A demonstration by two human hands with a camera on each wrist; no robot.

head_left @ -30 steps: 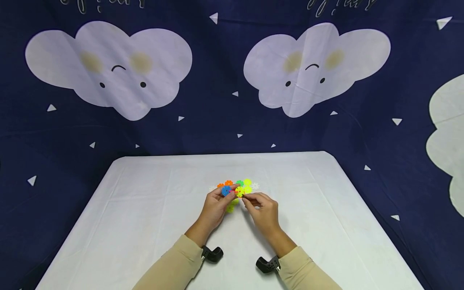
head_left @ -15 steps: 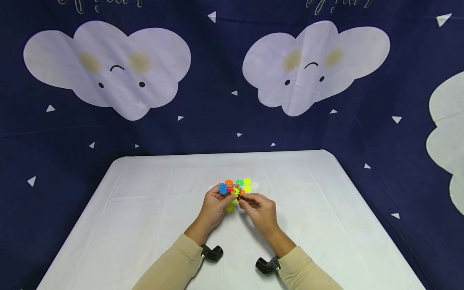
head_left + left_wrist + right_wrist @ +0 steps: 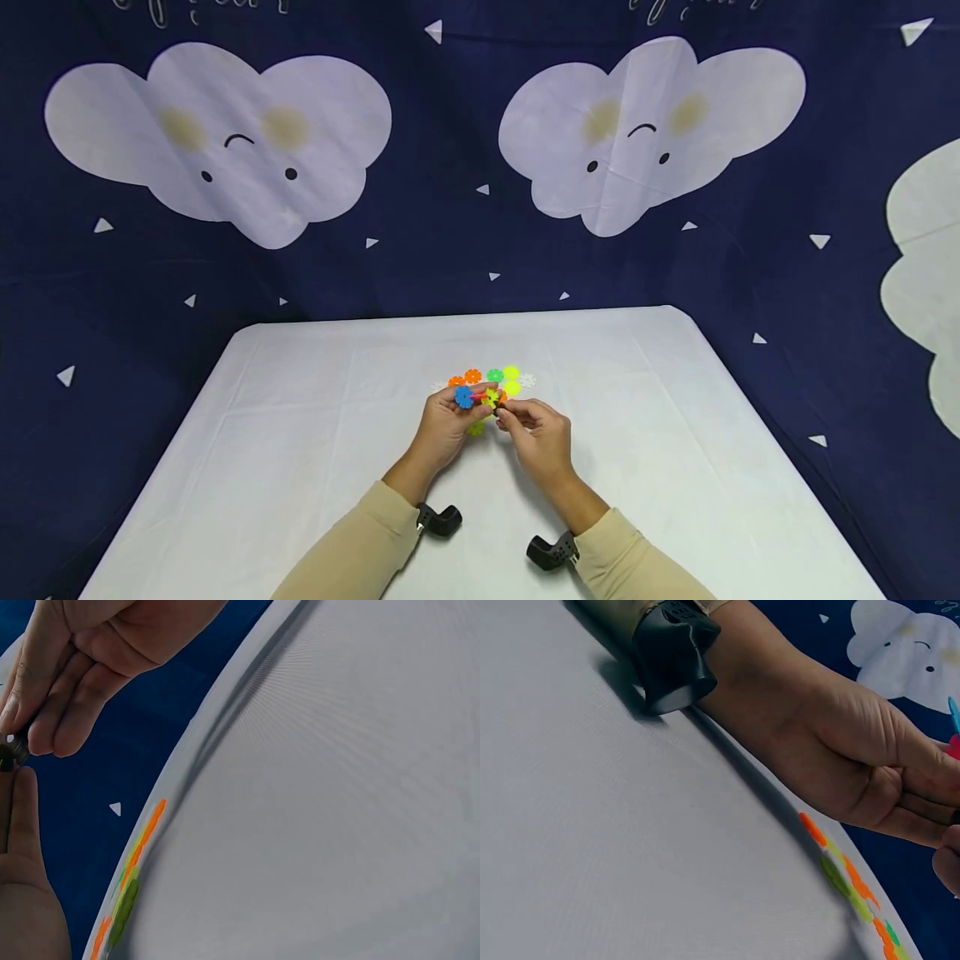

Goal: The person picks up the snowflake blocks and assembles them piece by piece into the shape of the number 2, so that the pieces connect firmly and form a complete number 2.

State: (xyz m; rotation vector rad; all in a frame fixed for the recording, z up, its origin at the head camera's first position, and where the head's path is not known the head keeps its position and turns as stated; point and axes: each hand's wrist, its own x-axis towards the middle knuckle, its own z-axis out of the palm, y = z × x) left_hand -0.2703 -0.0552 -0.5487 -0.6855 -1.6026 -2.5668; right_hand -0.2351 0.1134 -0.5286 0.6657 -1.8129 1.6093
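In the head view, my left hand (image 3: 444,425) holds a small joined piece of notched snowflake discs. It includes a blue disc (image 3: 464,397), a pink-red disc (image 3: 477,396) seen edge-on and a yellow-green disc (image 3: 491,397). With thumb and fingertips, my right hand (image 3: 546,433) pinches a black disc (image 3: 498,407) against the yellow-green one; whether they interlock is hidden. An orange disc (image 3: 504,396) shows just behind; I cannot tell whether it belongs to the joined piece. The left wrist view shows a dark piece (image 3: 10,754) between the fingertips.
Loose discs lie beyond the hands on the white table (image 3: 315,467): orange (image 3: 472,376), green (image 3: 495,375), yellow (image 3: 512,387) and white (image 3: 528,381). A yellow-green disc (image 3: 476,429) lies between the wrists. A dark blue cloud-print cloth (image 3: 442,150) hangs behind the table.
The joined piece has turned and shifted slightly left, bringing the black disc into clearer view. My right hand has moved a little left with it; both hands keep their hold.
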